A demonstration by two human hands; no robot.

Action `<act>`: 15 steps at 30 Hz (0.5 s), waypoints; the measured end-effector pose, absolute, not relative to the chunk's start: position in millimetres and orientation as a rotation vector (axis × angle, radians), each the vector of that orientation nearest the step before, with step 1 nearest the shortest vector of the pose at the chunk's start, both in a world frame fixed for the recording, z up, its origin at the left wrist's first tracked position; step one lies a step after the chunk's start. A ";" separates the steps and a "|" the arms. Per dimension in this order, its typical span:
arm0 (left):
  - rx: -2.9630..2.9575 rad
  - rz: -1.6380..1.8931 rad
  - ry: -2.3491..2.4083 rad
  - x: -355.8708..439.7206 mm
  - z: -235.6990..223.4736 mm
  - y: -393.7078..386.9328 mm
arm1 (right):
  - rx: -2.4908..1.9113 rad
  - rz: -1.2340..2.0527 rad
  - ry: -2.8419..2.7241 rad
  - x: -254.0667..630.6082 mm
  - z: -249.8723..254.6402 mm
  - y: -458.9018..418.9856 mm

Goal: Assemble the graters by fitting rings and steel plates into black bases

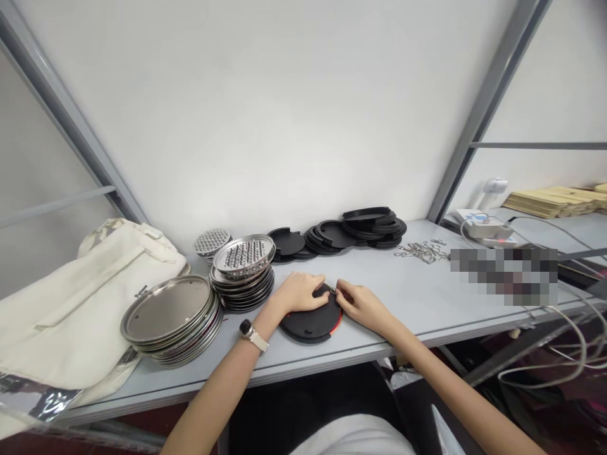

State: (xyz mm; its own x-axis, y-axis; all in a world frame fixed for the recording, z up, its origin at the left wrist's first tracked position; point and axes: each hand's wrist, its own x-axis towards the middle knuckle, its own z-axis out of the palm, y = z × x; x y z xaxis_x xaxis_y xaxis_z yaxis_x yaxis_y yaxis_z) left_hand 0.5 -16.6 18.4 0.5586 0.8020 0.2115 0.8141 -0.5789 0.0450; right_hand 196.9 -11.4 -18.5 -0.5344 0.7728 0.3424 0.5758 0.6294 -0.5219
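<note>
A round black disc (310,325) lies on the table in front of me, with a red and yellow edge showing at its right side. My left hand (300,294) is over its upper part, fingers bent around the far edge and thumb pressed on top. At the disc's upper right edge is a small metal wire clip (332,291), seen only in part. My right hand (359,304) pinches at this clip with thumb and forefinger closed. Fingertips hide most of it.
To the left stand a stack of round metal plates (173,306) and a stack topped by a grater disc (244,254), beside cream fabric (85,297). Black discs (336,232) are piled along the wall. Loose wire clips (424,251) lie at right, near a white device (484,224).
</note>
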 end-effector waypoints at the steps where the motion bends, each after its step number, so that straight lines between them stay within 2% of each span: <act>1: -2.734 -0.306 -1.394 0.7 18.4 -16.5 | -1.054 0.467 -2.298 197.0 -18.1 -11.6; 15: -2.838 -0.374 -1.359 9.6 18.3 -21.9 | -1.045 0.423 -2.343 196.7 -21.3 -7.9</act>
